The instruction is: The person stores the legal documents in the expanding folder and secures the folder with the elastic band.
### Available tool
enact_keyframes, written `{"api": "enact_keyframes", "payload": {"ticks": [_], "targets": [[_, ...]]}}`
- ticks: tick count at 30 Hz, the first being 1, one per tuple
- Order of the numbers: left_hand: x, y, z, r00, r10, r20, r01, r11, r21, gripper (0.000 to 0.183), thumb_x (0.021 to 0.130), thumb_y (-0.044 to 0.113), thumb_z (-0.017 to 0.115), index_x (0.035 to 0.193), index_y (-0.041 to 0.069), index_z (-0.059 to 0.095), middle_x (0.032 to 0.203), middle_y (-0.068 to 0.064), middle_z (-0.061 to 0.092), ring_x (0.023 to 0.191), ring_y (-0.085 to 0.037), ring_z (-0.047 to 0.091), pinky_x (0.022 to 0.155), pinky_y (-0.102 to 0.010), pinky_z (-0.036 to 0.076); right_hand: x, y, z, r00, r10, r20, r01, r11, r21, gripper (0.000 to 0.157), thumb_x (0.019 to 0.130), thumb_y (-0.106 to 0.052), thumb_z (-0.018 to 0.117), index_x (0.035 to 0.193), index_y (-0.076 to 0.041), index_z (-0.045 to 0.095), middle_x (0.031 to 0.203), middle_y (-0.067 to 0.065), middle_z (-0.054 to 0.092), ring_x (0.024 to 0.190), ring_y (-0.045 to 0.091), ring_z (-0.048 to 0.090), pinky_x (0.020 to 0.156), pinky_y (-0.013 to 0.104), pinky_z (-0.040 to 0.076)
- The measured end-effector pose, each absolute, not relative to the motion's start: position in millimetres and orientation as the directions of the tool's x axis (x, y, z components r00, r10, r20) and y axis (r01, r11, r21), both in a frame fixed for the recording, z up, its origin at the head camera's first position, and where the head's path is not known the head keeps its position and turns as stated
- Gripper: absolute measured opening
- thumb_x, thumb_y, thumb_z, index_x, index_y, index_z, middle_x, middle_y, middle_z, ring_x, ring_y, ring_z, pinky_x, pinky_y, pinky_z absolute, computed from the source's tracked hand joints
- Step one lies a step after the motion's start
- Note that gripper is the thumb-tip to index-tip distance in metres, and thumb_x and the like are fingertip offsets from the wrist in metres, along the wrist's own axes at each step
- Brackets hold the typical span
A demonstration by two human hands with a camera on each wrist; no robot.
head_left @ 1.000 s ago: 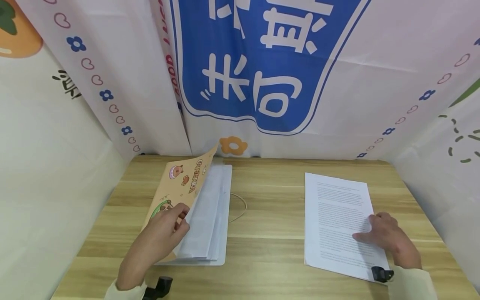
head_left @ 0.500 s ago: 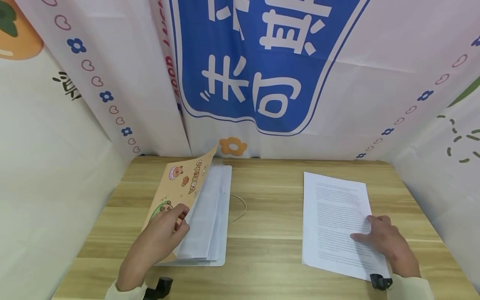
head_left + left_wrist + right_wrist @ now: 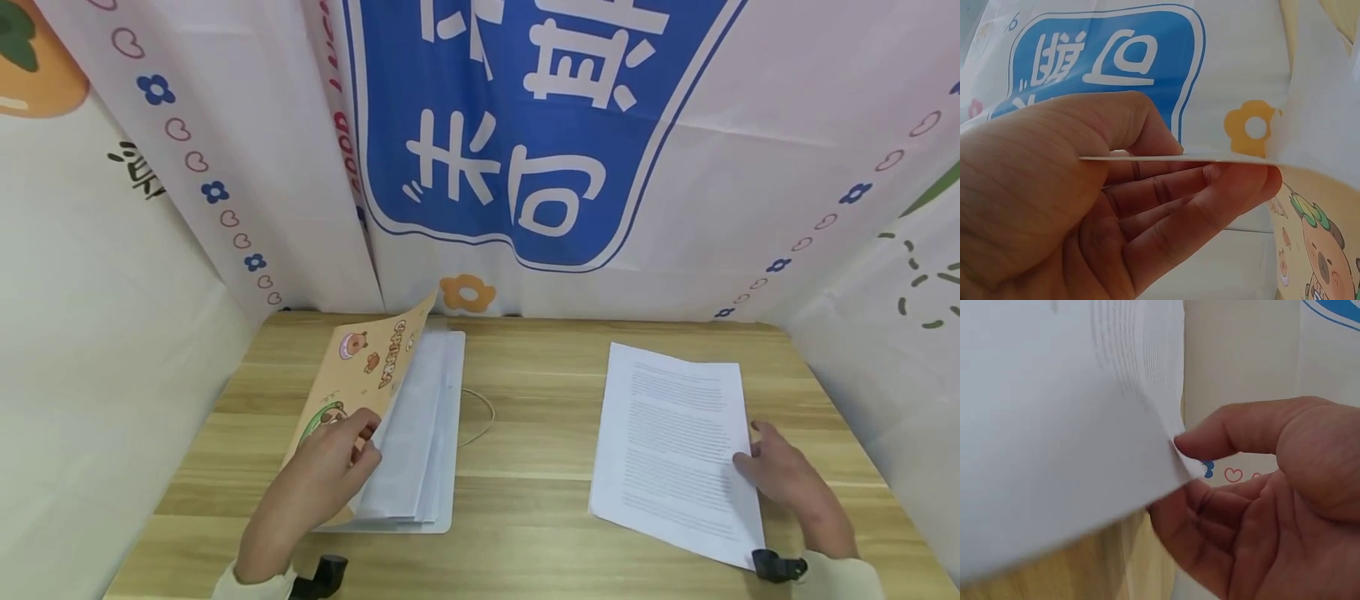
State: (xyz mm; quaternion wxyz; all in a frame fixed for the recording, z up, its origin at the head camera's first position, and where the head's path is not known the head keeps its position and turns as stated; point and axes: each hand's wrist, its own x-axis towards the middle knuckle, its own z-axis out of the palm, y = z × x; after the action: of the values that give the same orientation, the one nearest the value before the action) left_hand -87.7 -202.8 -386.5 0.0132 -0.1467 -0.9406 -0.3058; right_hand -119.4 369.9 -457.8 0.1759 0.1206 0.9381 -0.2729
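On the left of the table lies a folder with a tan capybara-print cover, its front lifted at a slant over white sheets inside. My left hand pinches the cover's free edge; in the left wrist view the thumb is on one side and the fingers on the other. To the right, printed paper is slightly bowed and raised at its right edge. My right hand pinches that edge, the thumb on the printed face and fingers beneath in the right wrist view.
The wooden table shows between folder and paper. A thin elastic loop sticks out from the folder's right side. Printed cloth hangs behind the table and along both sides.
My right hand has moved from lying over the paper to its right edge, which has lifted; the paper has shifted slightly left. My left hand stays on the cover.
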Motion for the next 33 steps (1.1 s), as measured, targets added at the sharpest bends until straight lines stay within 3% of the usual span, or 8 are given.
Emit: {"api": "enact_keyframes", "payload": {"ticks": [3,6,10,17,27,33], "targets": [[-88,-203,-386,-0.954,0.272,0.124,0.293,0.766,0.573,0.018,0.091,-0.001,0.06,0.108,0.002,0.066,0.083,0.002,0.064,0.071,-0.007,0.057,0.061,-0.028,0.05,-120,375,-461,-0.918,0.134,-0.374,0.311,0.829,-0.466,0.063,0.097,-0.008,0.055,0.145,0.023,0.028,0.124,0.044,0.052,0.104,0.05,0.06,0.081,0.055,0.051],[-88,-202,-386,-0.953,0.274,0.127,0.296,0.763,0.575,0.018,0.091,-0.002,0.059,0.107,0.002,0.066,0.082,0.002,0.064,0.069,-0.006,0.056,0.061,-0.028,0.05,-120,379,-463,-0.925,0.122,-0.359,0.303,0.806,-0.509,0.054,0.098,-0.004,0.056,0.142,0.021,0.037,0.122,0.041,0.056,0.098,0.042,0.065,0.076,0.047,0.055],[-88,-202,-386,-0.956,0.273,0.112,0.285,0.759,0.585,0.018,0.091,-0.002,0.06,0.108,0.002,0.066,0.081,0.002,0.064,0.068,-0.007,0.056,0.059,-0.027,0.05,-119,383,-467,-0.934,0.077,-0.348,0.297,0.705,-0.644,0.052,0.102,-0.003,0.055,0.145,0.019,0.036,0.12,0.036,0.062,0.094,0.029,0.069,0.071,0.037,0.058],[-89,-202,-389,-0.954,0.278,0.108,0.286,0.75,0.596,0.017,0.092,-0.002,0.06,0.108,0.001,0.066,0.08,0.004,0.063,0.068,-0.007,0.056,0.059,-0.027,0.05,-115,383,-478,-0.953,-0.001,-0.302,0.27,0.442,-0.856,0.057,0.105,-0.009,0.057,0.147,0.021,0.032,0.12,0.027,0.065,0.093,0.016,0.07,0.076,0.033,0.059],[-90,-200,-390,-0.954,0.279,0.108,0.288,0.758,0.585,0.016,0.092,-0.002,0.06,0.106,0.002,0.066,0.078,0.005,0.062,0.068,-0.007,0.056,0.059,-0.026,0.05,-121,368,-481,-0.952,-0.047,-0.304,0.274,0.314,-0.909,0.066,0.103,-0.014,0.063,0.15,0.018,0.029,0.114,0.009,0.069,0.091,0.011,0.068,0.075,0.031,0.059],[-90,-198,-391,-0.952,0.288,0.107,0.297,0.774,0.559,0.014,0.091,-0.002,0.058,0.102,0.004,0.063,0.07,0.008,0.053,0.063,-0.009,0.048,0.054,-0.026,0.044,-128,348,-481,-0.955,-0.122,-0.271,0.242,0.213,-0.947,0.063,0.103,-0.01,0.061,0.15,0.017,0.029,0.11,0.006,0.07,0.093,0.016,0.07,0.075,0.033,0.059]]}}
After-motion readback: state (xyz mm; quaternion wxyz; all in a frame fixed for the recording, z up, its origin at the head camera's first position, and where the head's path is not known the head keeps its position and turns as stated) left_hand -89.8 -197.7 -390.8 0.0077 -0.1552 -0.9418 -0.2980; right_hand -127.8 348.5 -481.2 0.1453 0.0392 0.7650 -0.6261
